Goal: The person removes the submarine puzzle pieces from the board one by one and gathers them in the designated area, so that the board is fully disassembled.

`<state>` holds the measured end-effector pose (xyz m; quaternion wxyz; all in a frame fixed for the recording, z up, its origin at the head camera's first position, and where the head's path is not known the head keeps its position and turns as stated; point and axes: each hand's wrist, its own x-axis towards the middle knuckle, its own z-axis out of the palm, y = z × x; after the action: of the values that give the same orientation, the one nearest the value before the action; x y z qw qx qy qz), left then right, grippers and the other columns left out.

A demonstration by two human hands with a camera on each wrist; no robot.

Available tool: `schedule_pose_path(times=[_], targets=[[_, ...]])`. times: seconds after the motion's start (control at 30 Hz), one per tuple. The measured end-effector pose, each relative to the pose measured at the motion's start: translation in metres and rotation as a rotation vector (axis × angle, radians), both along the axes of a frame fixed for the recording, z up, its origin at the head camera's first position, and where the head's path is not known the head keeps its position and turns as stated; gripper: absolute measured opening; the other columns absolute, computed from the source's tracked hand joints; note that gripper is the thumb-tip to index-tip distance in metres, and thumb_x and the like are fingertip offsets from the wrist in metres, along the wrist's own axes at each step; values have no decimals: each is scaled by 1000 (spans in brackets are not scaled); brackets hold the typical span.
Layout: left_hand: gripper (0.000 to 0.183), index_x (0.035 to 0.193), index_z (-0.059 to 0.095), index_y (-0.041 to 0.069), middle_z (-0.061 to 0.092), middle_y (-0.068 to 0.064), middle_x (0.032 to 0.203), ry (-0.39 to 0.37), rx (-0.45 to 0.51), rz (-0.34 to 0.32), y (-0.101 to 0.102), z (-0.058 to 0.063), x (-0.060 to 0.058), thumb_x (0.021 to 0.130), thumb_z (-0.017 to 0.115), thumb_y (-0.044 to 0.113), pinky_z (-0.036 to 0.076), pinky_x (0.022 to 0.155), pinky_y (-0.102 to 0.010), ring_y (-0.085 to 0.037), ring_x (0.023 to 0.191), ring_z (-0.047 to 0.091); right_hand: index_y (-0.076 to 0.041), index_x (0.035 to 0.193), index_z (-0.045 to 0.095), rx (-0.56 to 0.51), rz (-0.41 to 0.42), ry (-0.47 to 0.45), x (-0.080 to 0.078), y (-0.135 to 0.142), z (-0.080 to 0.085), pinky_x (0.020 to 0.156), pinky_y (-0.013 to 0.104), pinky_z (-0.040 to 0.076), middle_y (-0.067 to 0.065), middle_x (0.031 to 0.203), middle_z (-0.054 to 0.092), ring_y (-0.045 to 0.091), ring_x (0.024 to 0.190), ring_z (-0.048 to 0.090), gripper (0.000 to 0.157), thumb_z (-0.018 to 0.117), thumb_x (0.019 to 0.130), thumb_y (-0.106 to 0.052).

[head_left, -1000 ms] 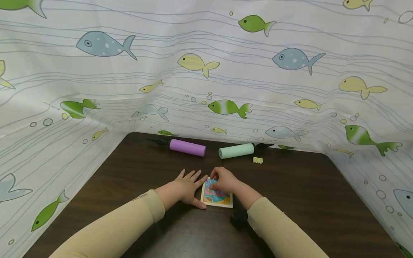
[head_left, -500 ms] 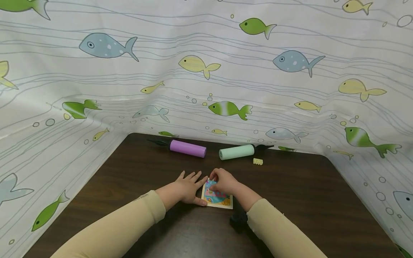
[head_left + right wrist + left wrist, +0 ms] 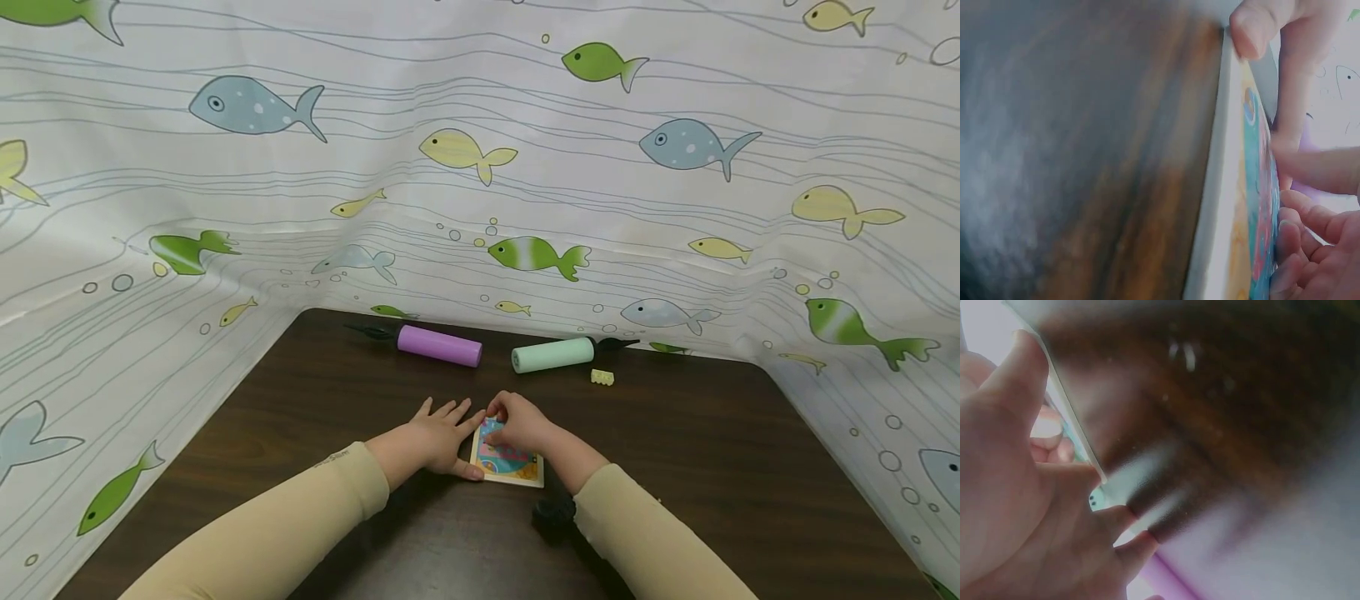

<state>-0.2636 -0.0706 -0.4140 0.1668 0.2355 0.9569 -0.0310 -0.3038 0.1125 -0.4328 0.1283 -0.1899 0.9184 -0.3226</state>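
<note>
A small picture puzzle (image 3: pixel 510 469) with a pale frame and a colourful print lies flat on the table. Along its left edge rests my left hand (image 3: pixel 431 442), fingers spread and straight, thumb at the near left corner. My right hand (image 3: pixel 527 427) reaches over from the right, its bent fingers near the far edge. In the right wrist view the right thumb (image 3: pixel 1319 170) touches the print and the other fingers curl beside the far part. Whether they pinch a piece is hidden. The left wrist view shows my left palm (image 3: pixel 1016 494) beside the puzzle's edge (image 3: pixel 1075 422).
Behind the hands lie a purple hand pump (image 3: pixel 440 346) and a mint-green hand pump (image 3: pixel 553 356) with black ends. A small pale yellow block (image 3: pixel 602 377) sits near the green one. A fish-patterned curtain (image 3: pixel 420 233) surrounds the dark wooden table (image 3: pixel 697 450).
The head view has shifted slightly. Both hands stay at the puzzle in nearly the same pose.
</note>
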Motion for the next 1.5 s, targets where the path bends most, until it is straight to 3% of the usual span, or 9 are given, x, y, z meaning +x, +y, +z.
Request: schedule_pose_path(times=[0.17,0.6,1.0,1.3,1.5], targets=[[100,160,19,26,15,-5,164,2,3,0,-1,-1,-2,81,50,80,8,115,-58,-26,148,19,-7,106,60,8,6,21,1,0,-1,70,35,43,5,93,50,20,81,48,42,88,77,-21],[103,160,20,24,17,-4,164,3,12,16,-1,1,2,79,53,80,8,115,-58,-25,148,20,-7,99,58,-2,-18,20,5,-3,1,73,37,45,7,96,47,21,82,48,39,88,76,-17],[101,160,19,24,15,-4,164,-7,11,13,-1,1,0,81,53,78,8,116,-56,-24,148,19,-7,102,56,-23,-16,11,3,-3,0,72,36,45,6,96,50,21,82,49,42,88,76,-16],[104,159,22,24,18,-5,163,8,35,26,-1,-2,1,78,54,80,8,116,-56,-26,147,21,-6,95,68,-196,-68,-32,-2,5,-2,66,32,46,3,83,59,18,76,54,6,71,90,-4],[105,159,22,24,18,-5,163,8,26,24,0,-2,0,77,55,80,9,115,-57,-26,147,21,-7,97,75,-291,-144,-59,-2,18,9,62,33,49,4,84,64,20,74,58,7,69,94,-9]])
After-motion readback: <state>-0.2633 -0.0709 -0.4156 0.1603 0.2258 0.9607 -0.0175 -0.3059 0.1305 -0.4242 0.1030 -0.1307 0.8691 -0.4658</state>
